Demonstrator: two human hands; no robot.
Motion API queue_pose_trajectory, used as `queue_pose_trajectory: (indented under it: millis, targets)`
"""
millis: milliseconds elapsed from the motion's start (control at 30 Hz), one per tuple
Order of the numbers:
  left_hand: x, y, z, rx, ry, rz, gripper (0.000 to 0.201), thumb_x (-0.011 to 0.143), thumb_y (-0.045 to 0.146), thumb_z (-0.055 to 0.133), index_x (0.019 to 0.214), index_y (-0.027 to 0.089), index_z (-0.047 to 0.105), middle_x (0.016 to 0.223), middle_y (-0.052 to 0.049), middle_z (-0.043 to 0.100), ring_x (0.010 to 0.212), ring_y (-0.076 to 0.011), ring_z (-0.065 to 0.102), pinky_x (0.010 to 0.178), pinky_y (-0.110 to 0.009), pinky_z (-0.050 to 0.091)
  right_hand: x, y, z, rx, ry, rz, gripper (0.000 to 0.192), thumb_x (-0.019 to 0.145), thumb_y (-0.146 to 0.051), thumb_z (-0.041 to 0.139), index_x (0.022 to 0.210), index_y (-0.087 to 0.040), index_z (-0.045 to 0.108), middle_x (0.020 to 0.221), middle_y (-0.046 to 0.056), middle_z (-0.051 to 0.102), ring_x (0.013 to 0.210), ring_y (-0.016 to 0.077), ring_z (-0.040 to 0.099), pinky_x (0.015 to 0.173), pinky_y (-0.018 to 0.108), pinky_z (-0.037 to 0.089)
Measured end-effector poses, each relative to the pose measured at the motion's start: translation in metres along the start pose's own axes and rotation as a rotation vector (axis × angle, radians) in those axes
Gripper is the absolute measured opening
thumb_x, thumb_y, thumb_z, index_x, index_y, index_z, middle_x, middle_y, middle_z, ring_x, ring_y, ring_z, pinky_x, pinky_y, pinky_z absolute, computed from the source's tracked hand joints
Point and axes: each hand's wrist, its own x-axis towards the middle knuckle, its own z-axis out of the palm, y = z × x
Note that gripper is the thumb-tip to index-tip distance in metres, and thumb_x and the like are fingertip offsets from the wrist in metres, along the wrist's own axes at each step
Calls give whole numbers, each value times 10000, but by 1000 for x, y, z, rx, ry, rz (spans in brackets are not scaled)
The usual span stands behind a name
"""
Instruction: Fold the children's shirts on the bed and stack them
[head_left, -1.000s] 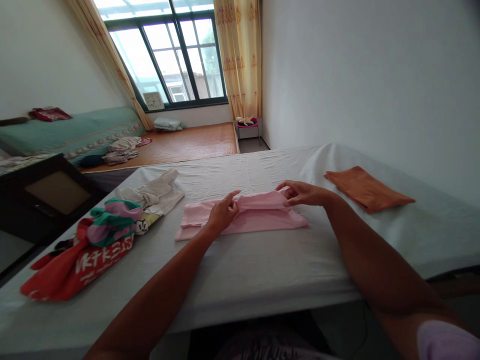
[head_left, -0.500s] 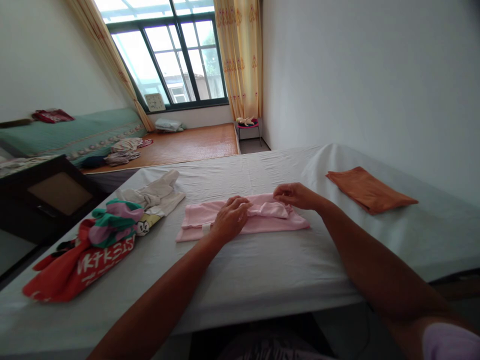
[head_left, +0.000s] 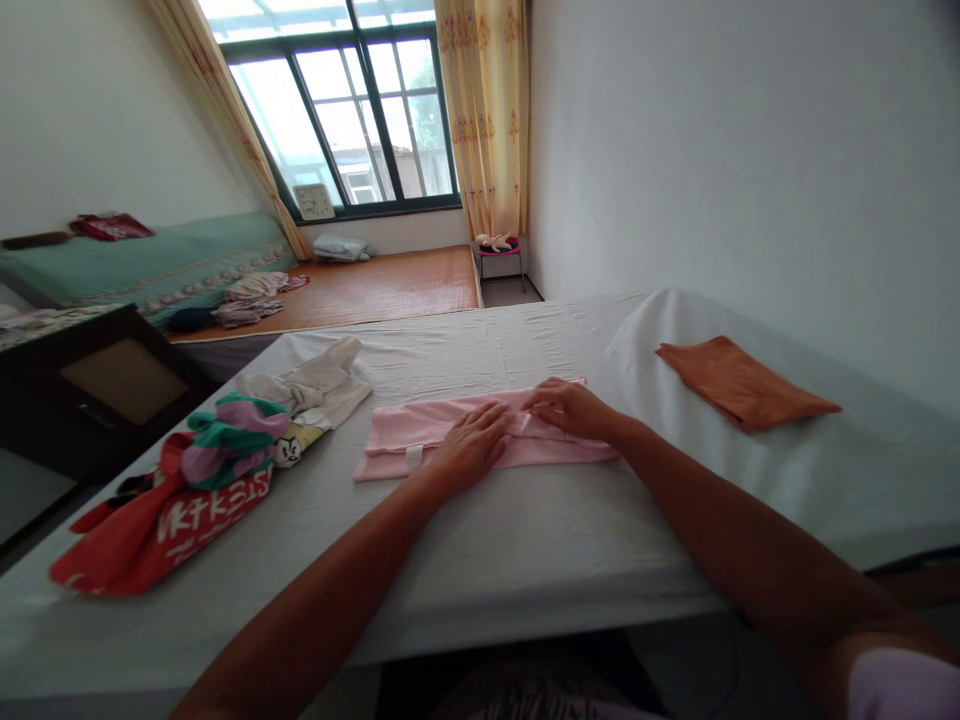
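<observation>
A pink garment (head_left: 397,428) lies folded into a long strip on the white-sheeted bed, a white label showing near its left end. My left hand (head_left: 474,442) rests flat on its middle, fingers stretched out. Just right of it, my right hand (head_left: 571,408) is over the right half, with bent fingers and thumb pinched on a loose fold of the cloth. The part under both palms is hidden.
Left on the white sheet (head_left: 450,560) are a red garment with white lettering (head_left: 187,530), a green and purple one (head_left: 232,440) and an off-white one (head_left: 315,385). A folded orange-brown cloth (head_left: 742,380) lies right, near the wall. A dark cabinet (head_left: 90,390) stands left.
My right hand has moved left and down onto the loose fold, closer to my left hand. My left hand has flattened and shifted slightly right. The camera view has shifted a little.
</observation>
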Motion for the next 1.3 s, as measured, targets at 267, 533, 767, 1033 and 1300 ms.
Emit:
queue_pose_trajectory:
  millis: [267, 533, 767, 1033, 1300]
  targets:
    - [-4, -11, 6, 10, -125, -130, 550, 986, 474, 297, 1499, 277, 288, 1573, -54, 266, 1455, -209, 197, 1166, -442, 178, -2, 9, 36, -147, -217, 54, 541, 976, -502, 314, 1423, -238, 468, 1488, 58, 430, 1408, 251, 310, 1174, 457, 177]
    - [-18, -63, -19, 120, -273, -396, 613, 981, 521, 185, 1520, 234, 248, 1590, -44, 190, 1466, -234, 155, 1168, -437, 154, -2, 13, 25, -34, -254, 100, 607, 970, -578, 256, 1407, -233, 499, 1469, 36, 457, 1404, 233, 326, 1186, 401, 172]
    - [-28, -101, -26, 219, -228, -536, 606, 975, 480, 160, 1507, 220, 293, 1580, -29, 225, 1458, -220, 192, 1168, -413, 179, -4, 19, 22, -3, -240, 72, 589, 967, -571, 283, 1385, -233, 526, 1440, 35, 494, 1379, 223, 367, 1180, 383, 188]
    - [-37, -119, -34, 325, -129, -745, 546, 957, 386, 274, 1438, 177, 423, 1524, -90, 370, 1397, -238, 341, 1124, -371, 275, -5, 17, 3, 72, -241, 63, 608, 954, -585, 288, 1289, -199, 616, 1357, 69, 577, 1322, 214, 446, 1146, 364, 262]
    - [-87, -126, -65, 368, -105, -815, 603, 821, 472, 489, 1255, 59, 562, 1247, -198, 614, 1188, -297, 547, 993, -330, 386, -5, 29, -11, 137, 90, 189, 466, 929, -521, 409, 1056, -193, 713, 1023, 61, 732, 965, 228, 664, 864, 342, 498]
